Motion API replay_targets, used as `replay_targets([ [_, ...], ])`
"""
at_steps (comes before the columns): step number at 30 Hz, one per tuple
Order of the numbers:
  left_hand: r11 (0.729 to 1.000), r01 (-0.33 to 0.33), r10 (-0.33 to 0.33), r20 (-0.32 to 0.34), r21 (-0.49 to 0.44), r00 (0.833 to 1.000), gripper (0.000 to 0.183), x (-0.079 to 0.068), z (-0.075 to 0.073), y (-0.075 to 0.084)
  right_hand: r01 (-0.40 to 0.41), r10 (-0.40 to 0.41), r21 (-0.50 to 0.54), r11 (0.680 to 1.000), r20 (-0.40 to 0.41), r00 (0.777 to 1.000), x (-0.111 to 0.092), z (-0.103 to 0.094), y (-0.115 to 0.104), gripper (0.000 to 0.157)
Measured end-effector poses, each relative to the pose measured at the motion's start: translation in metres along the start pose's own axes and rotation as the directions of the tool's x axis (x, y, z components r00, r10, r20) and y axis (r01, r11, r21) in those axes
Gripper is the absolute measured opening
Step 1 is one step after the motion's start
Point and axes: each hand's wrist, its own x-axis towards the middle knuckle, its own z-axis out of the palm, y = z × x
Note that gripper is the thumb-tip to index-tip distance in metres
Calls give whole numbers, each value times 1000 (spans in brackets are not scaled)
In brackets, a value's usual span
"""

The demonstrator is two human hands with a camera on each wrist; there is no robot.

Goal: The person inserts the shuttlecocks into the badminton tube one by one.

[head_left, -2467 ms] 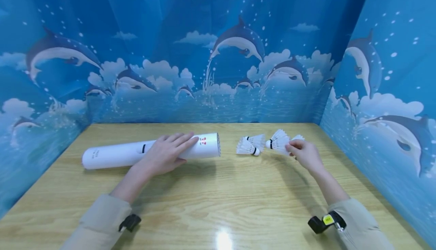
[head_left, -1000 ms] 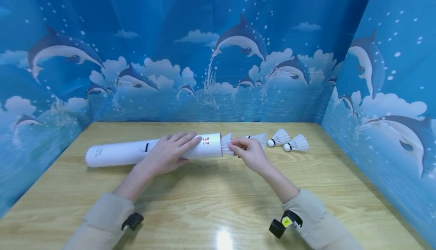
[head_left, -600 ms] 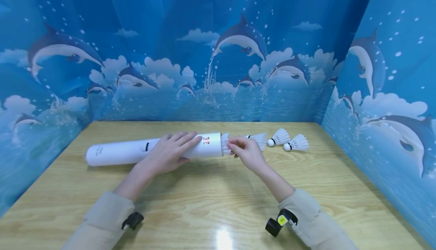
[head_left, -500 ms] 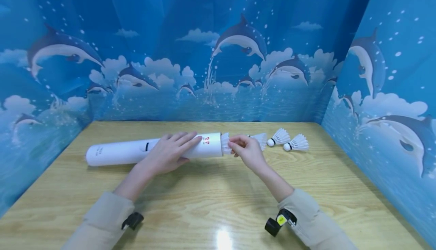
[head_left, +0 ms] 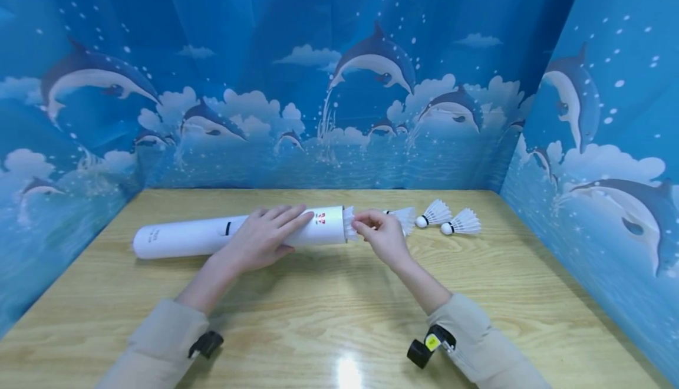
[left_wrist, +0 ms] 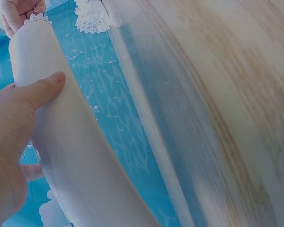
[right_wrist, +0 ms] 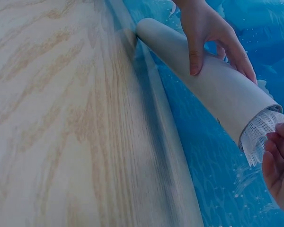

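Note:
A long white shuttlecock tube [head_left: 180, 240] lies sideways on the table, its mouth facing right. My left hand [head_left: 257, 238] grips it near the mouth; in the left wrist view the thumb [left_wrist: 49, 87] lies across one side, with fingers around the other. At the mouth, my right hand [head_left: 384, 238] pinches a white shuttlecock [head_left: 349, 224] by its feather skirt. Its cork end is hidden inside the tube, and the flared skirt [right_wrist: 255, 135] sticks out past the rim in the right wrist view. Behind the right hand, another shuttlecock [head_left: 407, 218] is partly covered.
Two more shuttlecocks, one [head_left: 436, 214] beside the other [head_left: 464, 222], lie farther right with their corks pointing left. Blue curtains [head_left: 265, 112] printed with dolphins rise behind the wooden table [head_left: 318, 318] and along its right side.
My right hand has come left from the far-right shuttlecocks to the tube mouth. The shuttlecock it pinches has slid slightly deeper over the last second. My left hand has stayed on the tube.

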Motion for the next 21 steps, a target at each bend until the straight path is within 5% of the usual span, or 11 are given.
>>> replay_targets([
  [21, 1000, -6, 6, -15, -9, 1000, 84, 0, 0, 0, 60, -56, -76, 995, 56, 997, -2, 11, -6, 10],
])
